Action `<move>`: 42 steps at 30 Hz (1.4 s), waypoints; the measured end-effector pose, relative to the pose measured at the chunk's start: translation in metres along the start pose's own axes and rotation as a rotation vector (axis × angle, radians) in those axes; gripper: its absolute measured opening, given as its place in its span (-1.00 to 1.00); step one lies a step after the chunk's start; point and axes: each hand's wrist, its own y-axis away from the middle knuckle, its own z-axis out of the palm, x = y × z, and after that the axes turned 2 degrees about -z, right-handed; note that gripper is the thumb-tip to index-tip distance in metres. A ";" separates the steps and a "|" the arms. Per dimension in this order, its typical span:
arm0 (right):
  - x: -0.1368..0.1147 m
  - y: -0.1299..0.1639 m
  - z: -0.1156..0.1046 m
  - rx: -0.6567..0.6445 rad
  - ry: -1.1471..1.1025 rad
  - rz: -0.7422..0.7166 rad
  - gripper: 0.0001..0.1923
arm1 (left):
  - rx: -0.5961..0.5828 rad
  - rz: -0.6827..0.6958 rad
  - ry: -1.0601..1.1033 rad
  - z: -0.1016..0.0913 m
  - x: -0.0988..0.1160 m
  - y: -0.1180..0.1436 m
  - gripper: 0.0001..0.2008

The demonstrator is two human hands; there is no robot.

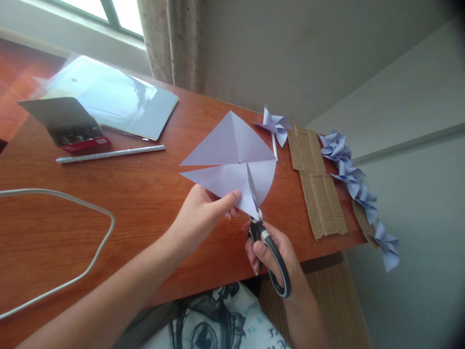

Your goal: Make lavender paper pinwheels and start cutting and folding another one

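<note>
My left hand point(209, 206) pinches the lower part of a pale purple sheet of paper point(236, 138), thumb on top and fingers beneath. One cut runs into the sheet from its left corner toward the middle, where a small red dot shows. In my right hand point(272, 249) is a pair of scissors point(271, 252) with black and white handles. Their blades straddle the paper's lower corner, and the upper blade lies over the sheet, pointing at the middle. The lower blade is hidden under the paper.
Finished paper pinwheels point(348, 174) line the right edge beside corrugated cardboard point(316, 184); another pinwheel point(276, 126) on a white stick lies behind. At left are an opened box point(76, 123), a rolled paper stick point(111, 154), a clear folder point(109, 97) and a white cable point(109, 228).
</note>
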 end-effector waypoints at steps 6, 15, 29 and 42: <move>0.003 -0.001 0.000 0.024 0.032 -0.025 -0.42 | 0.022 0.010 0.004 0.002 0.001 0.001 -0.74; 0.004 0.000 0.001 0.043 0.056 -0.034 -0.45 | 0.023 0.006 0.005 0.002 0.002 0.001 -0.75; 0.005 0.001 0.002 0.052 0.080 -0.030 -0.46 | 0.016 0.004 0.017 0.002 0.002 0.001 -0.76; 0.004 0.001 0.002 0.071 0.094 -0.009 -0.47 | 0.022 -0.009 0.020 0.002 0.002 0.000 -0.75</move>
